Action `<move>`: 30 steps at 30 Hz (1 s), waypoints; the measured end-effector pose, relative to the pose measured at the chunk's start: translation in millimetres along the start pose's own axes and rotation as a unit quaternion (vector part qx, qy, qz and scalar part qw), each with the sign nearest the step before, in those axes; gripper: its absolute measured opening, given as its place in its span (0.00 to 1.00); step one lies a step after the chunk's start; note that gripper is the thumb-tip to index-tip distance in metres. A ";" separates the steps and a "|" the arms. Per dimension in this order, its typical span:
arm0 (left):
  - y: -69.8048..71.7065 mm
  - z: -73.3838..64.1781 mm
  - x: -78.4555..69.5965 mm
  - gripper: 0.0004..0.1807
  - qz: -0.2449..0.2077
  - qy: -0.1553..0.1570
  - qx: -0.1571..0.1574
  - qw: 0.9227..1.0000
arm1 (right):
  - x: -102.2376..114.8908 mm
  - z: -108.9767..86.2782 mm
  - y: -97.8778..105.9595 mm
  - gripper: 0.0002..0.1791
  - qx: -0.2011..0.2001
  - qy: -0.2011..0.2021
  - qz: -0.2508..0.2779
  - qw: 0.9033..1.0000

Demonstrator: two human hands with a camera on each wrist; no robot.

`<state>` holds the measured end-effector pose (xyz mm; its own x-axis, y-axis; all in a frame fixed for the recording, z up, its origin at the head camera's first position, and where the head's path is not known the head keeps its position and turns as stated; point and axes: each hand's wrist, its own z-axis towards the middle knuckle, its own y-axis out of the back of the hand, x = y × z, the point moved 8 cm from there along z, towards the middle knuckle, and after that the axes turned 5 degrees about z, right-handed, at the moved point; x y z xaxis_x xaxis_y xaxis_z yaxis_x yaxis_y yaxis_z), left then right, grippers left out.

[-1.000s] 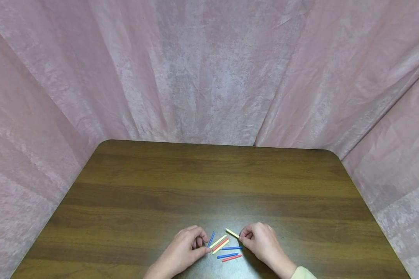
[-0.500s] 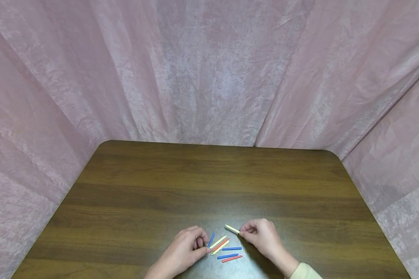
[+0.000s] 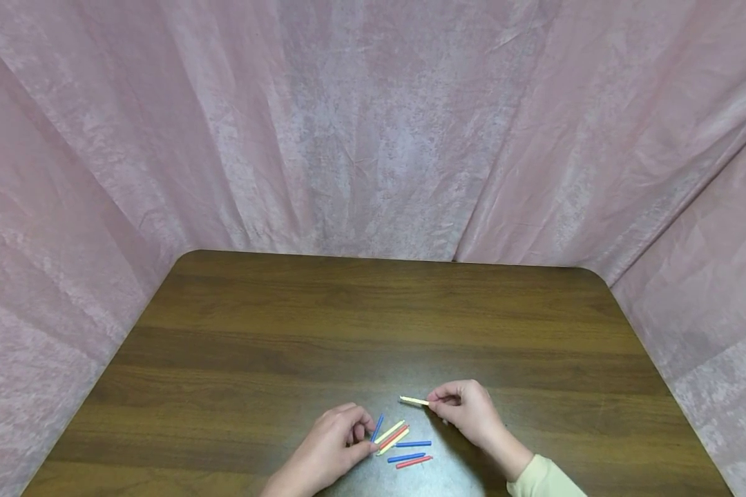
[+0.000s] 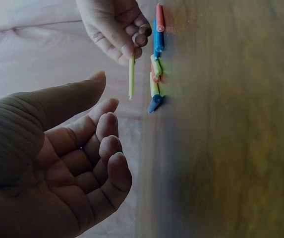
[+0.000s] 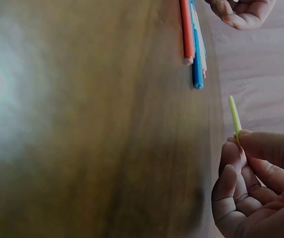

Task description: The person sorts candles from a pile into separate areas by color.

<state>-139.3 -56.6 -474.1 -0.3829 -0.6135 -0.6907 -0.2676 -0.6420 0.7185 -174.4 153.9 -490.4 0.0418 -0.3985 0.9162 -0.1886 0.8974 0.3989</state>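
My right hand (image 3: 472, 412) pinches one end of a thin yellow stick (image 3: 414, 400) with a tapered tip, a bit like a crayon. The stick points left, raised over the table in the right wrist view. To the left, my left hand (image 3: 332, 442) has loosely bent fingers and holds nothing, its thumb apart from its fingertips in the left wrist view. Its fingertips overlap a blue stick (image 3: 377, 428) in the head view. Beside that lie two yellow sticks (image 3: 389, 432) with a red stick (image 3: 394, 437) between them. Two more blue sticks (image 3: 414, 444) and another red stick (image 3: 414, 462) lie nearer the right hand.
The brown wooden table (image 3: 360, 324) stretches away behind the hands to rounded far corners. Pink curtains (image 3: 373, 138) hang around its far side and both ends. A pale sleeve (image 3: 543, 478) covers the right forearm.
My right hand has lifted and moved away from the group of sticks, carrying the yellow stick, which now lies closer to level in the head view. My left hand stays nearly still.
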 end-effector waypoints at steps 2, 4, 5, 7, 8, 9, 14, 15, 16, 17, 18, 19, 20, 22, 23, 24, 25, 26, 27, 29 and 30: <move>-0.9 0.7 -1.0 0.09 0.006 0.001 0.002 1.000 | 0.5 3.6 1.3 0.02 -0.001 0.002 0.004 1.000; -1.7 0.9 -2.3 0.09 0.008 0.000 0.003 1.000 | 0.6 7.3 2.6 0.02 -0.004 0.000 0.004 1.000; -2.2 1.0 -2.8 0.09 0.009 0.000 0.004 1.000 | 0.2 9.2 2.9 0.02 -0.005 -0.003 0.003 1.000; -2.9 1.2 -3.3 0.09 0.010 -0.001 0.005 1.000 | 0.0 12.9 3.1 0.02 -0.007 -0.007 -0.002 1.000; -3.2 1.3 -3.4 0.09 0.011 -0.001 0.005 1.000 | -0.2 14.7 3.0 0.02 -0.008 -0.008 -0.006 1.000; -3.4 1.4 -3.4 0.09 0.011 -0.001 0.005 1.000 | -0.2 16.4 2.8 0.02 -0.007 -0.010 -0.007 1.000; -4.6 2.2 -3.1 0.09 0.011 -0.005 0.005 1.000 | 2.2 23.0 3.2 0.03 -0.017 0.001 -0.022 1.000; -4.7 2.3 -3.1 0.09 0.010 -0.005 0.006 1.000 | 2.5 24.0 3.1 0.03 -0.018 0.002 -0.025 1.000; -4.7 2.2 -2.8 0.09 0.009 -0.004 0.006 1.000 | 3.2 24.8 3.0 0.03 -0.020 0.003 -0.028 0.999; -4.6 2.1 -2.7 0.09 0.009 -0.004 0.006 1.000 | 3.6 25.6 2.5 0.03 -0.021 0.002 -0.029 0.999; -4.5 2.0 -2.6 0.09 0.008 -0.005 0.006 1.000 | 4.2 26.4 2.0 0.03 -0.021 0.002 -0.030 0.999; -4.2 1.9 -2.6 0.09 0.008 -0.005 0.006 1.000 | 4.6 27.4 1.4 0.03 -0.022 0.001 -0.031 0.999; -3.9 1.7 -2.7 0.09 0.009 -0.005 0.005 1.000 | 4.9 28.5 0.9 0.04 -0.024 0.000 -0.031 0.999; -3.5 1.6 -2.8 0.09 0.009 -0.006 0.005 1.000 | 5.9 30.5 0.5 0.04 -0.029 0.002 -0.034 0.999; -3.4 1.5 -2.9 0.09 0.010 -0.006 0.004 1.000 | 6.3 31.7 0.4 0.04 -0.033 0.003 -0.039 0.999; -3.4 1.5 -2.8 0.09 0.012 -0.006 0.005 1.000 | 6.9 32.8 0.4 0.04 -0.036 0.006 -0.043 0.998; -3.4 1.5 -2.7 0.09 0.013 -0.006 0.005 1.000 | 7.3 34.0 0.3 0.04 -0.038 0.006 -0.046 0.998; -3.5 1.6 -2.5 0.09 0.014 -0.005 0.006 1.000 | 7.7 35.1 0.1 0.03 -0.040 0.006 -0.049 0.998; -3.6 1.6 -2.4 0.09 0.015 -0.004 0.006 1.000 | 8.1 36.2 -0.4 0.03 -0.041 0.006 -0.052 0.998; -3.9 1.6 -2.2 0.09 0.018 -0.004 0.006 1.000 | 9.1 38.0 -1.2 0.03 -0.042 0.004 -0.056 0.998; -4.2 1.6 -2.1 0.09 0.019 -0.005 0.006 1.000 | 9.2 38.9 -1.9 0.03 -0.042 0.002 -0.057 0.998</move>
<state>-138.8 -51.9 -475.5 -0.4010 -0.6329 -0.6622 -0.2637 -0.6126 0.7451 -211.8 141.1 -484.2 0.0624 -0.4975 0.8652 -0.1005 0.8594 0.5014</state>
